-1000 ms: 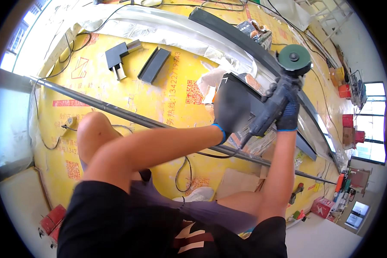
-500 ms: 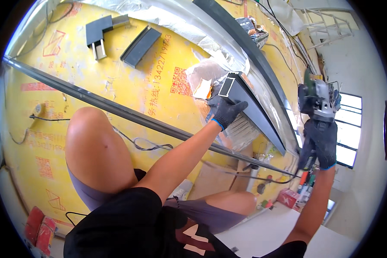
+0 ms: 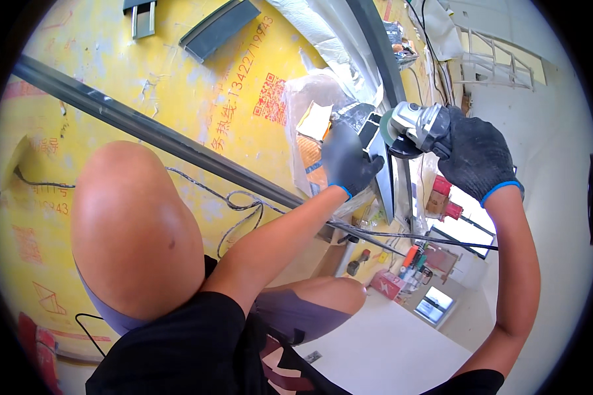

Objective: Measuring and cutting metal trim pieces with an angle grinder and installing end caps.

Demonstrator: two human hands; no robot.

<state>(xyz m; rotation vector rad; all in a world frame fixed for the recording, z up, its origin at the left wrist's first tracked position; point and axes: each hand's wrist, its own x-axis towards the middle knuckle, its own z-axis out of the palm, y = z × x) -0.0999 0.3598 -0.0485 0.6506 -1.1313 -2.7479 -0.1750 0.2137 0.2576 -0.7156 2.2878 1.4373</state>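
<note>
My left hand [image 3: 352, 164], in a dark work glove with a blue cuff, grips the end of a dark grey hollow metal profile [image 3: 387, 187]; its fingers are partly blurred. In my right hand [image 3: 478, 155], also gloved, is an angle grinder [image 3: 423, 125] with a silver head. The grinder's green disc [image 3: 389, 129] is at the profile's open end, just right of my left hand; whether it touches the metal I cannot tell. A crumpled clear plastic bag [image 3: 296, 99] with a white paper piece [image 3: 315, 120] lies beside my left hand.
A long dark rail [image 3: 158, 135] crosses the yellow-covered floor in front of my knees. Two grey profile offcuts [image 3: 221, 29] lie beyond it. Black cable [image 3: 435, 238] runs under my right arm. Another long dark bar [image 3: 375, 49] lies past the profile; a red box [image 3: 387, 283] is at right.
My right hand has brought the angle grinder left and in to the profile's end. My left hand still holds the profile, which now looks steeper. The view has shifted.
</note>
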